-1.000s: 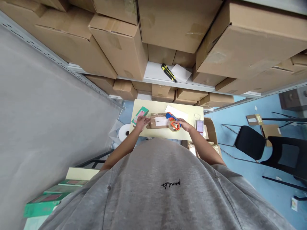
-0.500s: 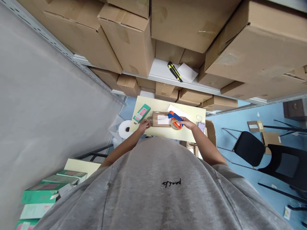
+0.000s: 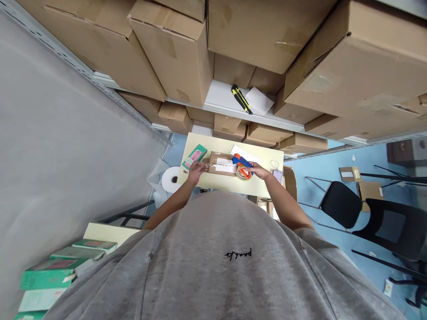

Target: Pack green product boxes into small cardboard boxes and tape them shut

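Brown kraft parcel [image 3: 222,168] sits on the pale yellow counter [image 3: 213,144], seemingly steadied by the open left hand [image 3: 196,171] while the right hand [image 3: 258,170] clenches a blue-and-orange tape dispenser [image 3: 242,161].

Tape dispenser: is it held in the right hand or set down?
Held: the right hand grips the blue handle of the orange tape dispenser, beside the brown parcel.

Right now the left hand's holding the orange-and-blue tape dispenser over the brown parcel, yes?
No, the hand is wrong. The head view shows the right hand, not the left, holding the orange-and-blue tape dispenser over the brown parcel.
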`<state>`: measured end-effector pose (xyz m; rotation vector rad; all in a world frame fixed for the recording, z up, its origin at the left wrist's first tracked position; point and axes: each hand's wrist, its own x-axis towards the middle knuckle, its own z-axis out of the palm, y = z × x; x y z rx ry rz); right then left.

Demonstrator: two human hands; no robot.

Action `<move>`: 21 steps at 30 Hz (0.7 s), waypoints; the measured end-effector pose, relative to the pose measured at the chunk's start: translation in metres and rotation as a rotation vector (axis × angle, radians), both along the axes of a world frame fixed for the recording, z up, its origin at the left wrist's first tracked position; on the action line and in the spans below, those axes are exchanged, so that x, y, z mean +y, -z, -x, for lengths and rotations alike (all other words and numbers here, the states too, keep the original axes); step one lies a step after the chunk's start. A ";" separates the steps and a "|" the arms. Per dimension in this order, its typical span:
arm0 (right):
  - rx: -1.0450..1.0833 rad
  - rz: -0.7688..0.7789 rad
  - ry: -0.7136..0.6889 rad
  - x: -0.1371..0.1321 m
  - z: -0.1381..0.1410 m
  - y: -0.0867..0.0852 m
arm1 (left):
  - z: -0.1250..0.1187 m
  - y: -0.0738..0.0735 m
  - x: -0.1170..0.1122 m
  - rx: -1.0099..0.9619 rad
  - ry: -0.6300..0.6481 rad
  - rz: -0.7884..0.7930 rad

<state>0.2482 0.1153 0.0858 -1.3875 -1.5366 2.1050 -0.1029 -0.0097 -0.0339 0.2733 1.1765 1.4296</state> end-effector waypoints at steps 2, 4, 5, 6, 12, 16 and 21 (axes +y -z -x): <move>-0.002 0.009 0.007 0.000 0.001 0.002 | 0.000 -0.004 0.003 0.038 -0.034 -0.018; -0.012 0.013 0.016 0.000 0.002 0.004 | 0.001 -0.007 0.008 0.070 -0.073 -0.035; -0.023 0.011 0.021 0.000 0.003 0.005 | 0.000 -0.008 0.010 0.079 -0.089 -0.043; -0.035 0.008 0.027 0.000 0.003 0.007 | 0.000 -0.009 0.012 0.083 -0.100 -0.046; 0.002 -0.023 0.048 0.000 0.007 0.008 | -0.012 -0.015 0.025 0.183 -0.063 0.006; 0.007 -0.083 0.066 0.003 0.009 0.001 | -0.021 -0.021 0.037 0.272 -0.030 0.014; -0.027 -0.106 0.065 0.004 0.008 -0.002 | -0.023 -0.025 0.047 0.217 -0.012 -0.019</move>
